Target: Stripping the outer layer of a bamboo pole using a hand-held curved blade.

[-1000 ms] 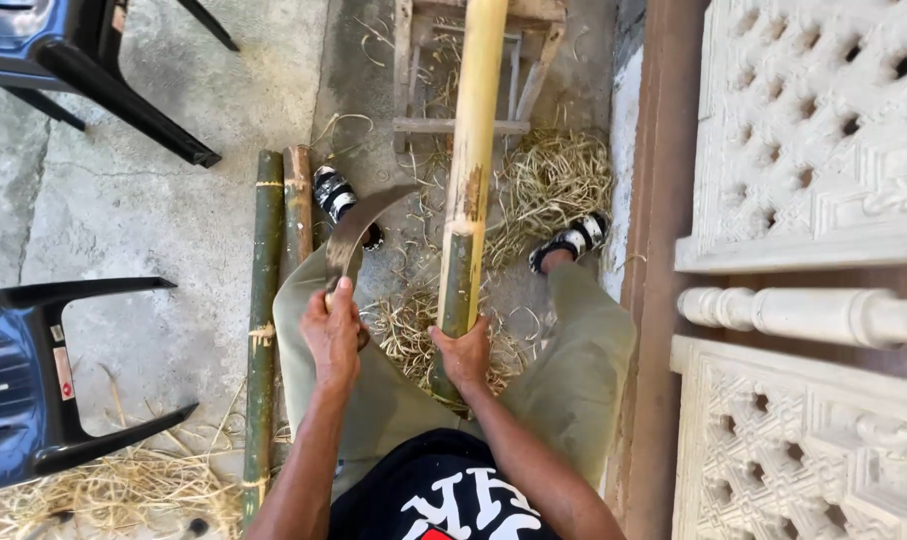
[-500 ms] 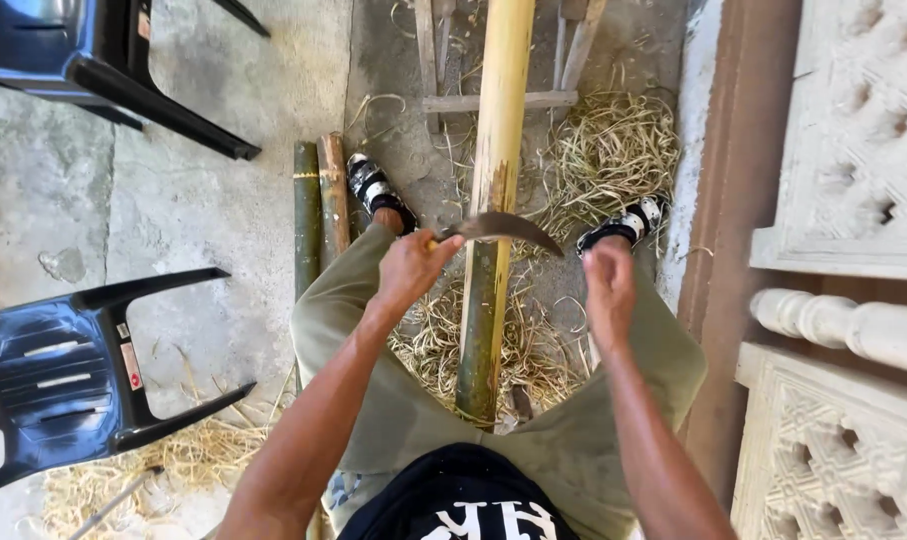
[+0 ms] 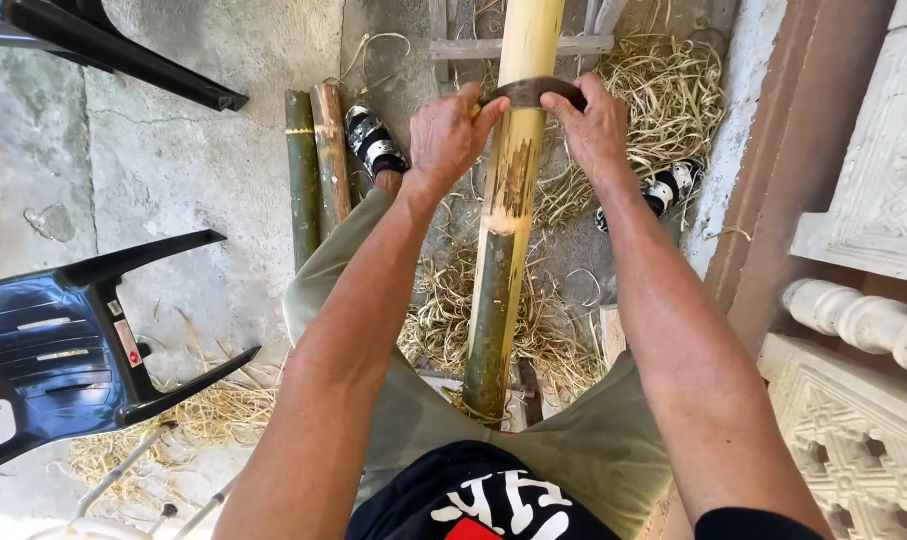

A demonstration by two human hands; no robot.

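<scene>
A long bamboo pole (image 3: 503, 200) runs from between my knees away toward a wooden frame (image 3: 533, 45); its far part is scraped pale yellow, its near part still green. A curved dark blade (image 3: 530, 92) lies across the pole near the top of the view. My left hand (image 3: 448, 135) grips the blade's left end and my right hand (image 3: 593, 125) grips its right end, both arms stretched out. Pale shavings (image 3: 663, 90) lie around the pole and under my legs.
Two short bamboo pieces (image 3: 313, 160) lie on the concrete to the left, by my left sandalled foot (image 3: 373, 140). Black plastic chairs (image 3: 63, 350) sit at the left. Carved white panels and a baluster (image 3: 863, 320) stand along the right.
My right hand has come off the pole and taken the blade's right end. Both hands have pushed the blade farther up the pole, and the view has tilted forward.
</scene>
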